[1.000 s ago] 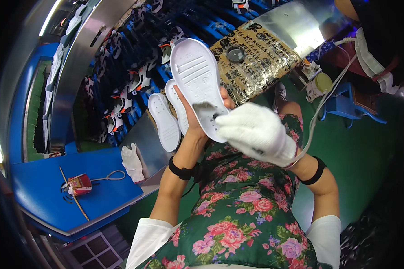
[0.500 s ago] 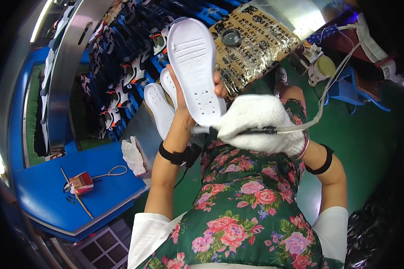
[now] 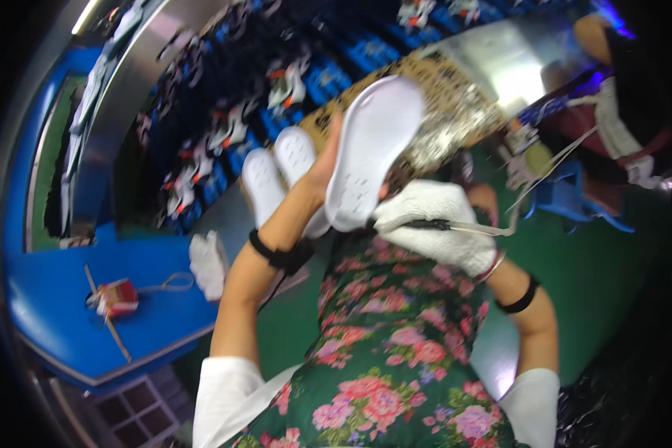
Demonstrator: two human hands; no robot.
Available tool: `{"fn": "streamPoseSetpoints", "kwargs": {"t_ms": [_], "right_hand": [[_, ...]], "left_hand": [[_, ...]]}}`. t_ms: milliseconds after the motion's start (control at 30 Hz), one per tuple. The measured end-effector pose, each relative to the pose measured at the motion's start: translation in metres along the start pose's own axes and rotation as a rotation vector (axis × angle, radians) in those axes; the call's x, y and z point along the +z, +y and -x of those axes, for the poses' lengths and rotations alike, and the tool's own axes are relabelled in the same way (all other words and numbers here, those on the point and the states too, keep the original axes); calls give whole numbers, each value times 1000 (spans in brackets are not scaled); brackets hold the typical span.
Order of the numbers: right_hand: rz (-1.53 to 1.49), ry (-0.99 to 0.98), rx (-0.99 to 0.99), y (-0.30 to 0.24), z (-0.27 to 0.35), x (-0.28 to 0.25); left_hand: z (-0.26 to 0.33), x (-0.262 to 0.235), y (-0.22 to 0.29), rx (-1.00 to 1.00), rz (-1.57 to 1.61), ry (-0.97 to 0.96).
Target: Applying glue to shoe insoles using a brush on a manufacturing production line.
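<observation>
A white shoe sole [image 3: 373,153] is held up in my bare left hand [image 3: 325,166], its top leaning right and its small holes near the lower end. The thumb lies along the left edge; most of the other fingers are behind the sole. My right hand [image 3: 444,205], in a white knit glove, is closed round a slim tool [image 3: 428,224] with a dark grip and a pale hose. The tool's tip is close to the sole's lower right edge; whether it touches is too blurred to tell. Two more white soles [image 3: 263,187] stand beyond my left forearm.
A brown printed wrapped surface [image 3: 455,112] lies ahead. Racks of shoe uppers [image 3: 287,84] run along the far left. On the blue table [image 3: 60,295] is a red box [image 3: 118,297] with a stick. A white glove [image 3: 207,265] lies nearby; a blue stool [image 3: 567,196] stands right.
The sole has turned from leaning left to leaning right and sits lower in view. My gloved hand stays by its lower end with the tool. The whole view has shifted slightly.
</observation>
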State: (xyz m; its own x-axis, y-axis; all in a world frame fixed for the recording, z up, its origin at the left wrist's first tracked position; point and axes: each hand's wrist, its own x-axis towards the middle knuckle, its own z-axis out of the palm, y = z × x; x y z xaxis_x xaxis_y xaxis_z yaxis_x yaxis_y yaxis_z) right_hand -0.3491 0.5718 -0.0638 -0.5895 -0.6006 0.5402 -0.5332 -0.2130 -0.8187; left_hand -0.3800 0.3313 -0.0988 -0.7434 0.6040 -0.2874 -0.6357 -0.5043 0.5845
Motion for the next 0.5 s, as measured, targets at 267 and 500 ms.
{"fn": "streamPoseSetpoints", "kwargs": {"t_ms": [267,500], "right_hand": [[-905,625,601,30,9,11],[-1022,710,657,60,18,14]], "left_hand": [[-4,-49,-12,744,-2,198],[65,-5,-40,553,556,369]]}}
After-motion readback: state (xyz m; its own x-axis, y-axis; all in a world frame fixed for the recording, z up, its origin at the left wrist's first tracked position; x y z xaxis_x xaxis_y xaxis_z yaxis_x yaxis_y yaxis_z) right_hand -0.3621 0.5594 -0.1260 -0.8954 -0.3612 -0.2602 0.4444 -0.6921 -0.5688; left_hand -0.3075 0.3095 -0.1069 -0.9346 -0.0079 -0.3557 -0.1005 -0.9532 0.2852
